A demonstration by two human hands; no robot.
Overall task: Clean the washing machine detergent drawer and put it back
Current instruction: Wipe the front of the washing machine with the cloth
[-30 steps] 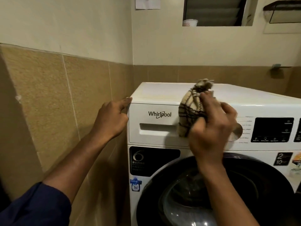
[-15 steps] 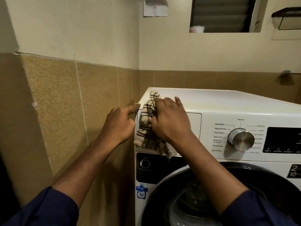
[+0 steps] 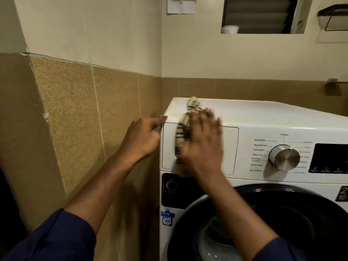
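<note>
Tan speckled tiles [image 3: 75,119] run along the lower wall, a paper note [image 3: 180,5] hangs up high, and a white cup [image 3: 229,29] sits on the louvred window's [image 3: 259,14] ledge.

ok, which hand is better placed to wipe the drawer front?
Right. The right hand presses the cloth on the drawer front; the left hand only touches a corner of the washer.
</note>
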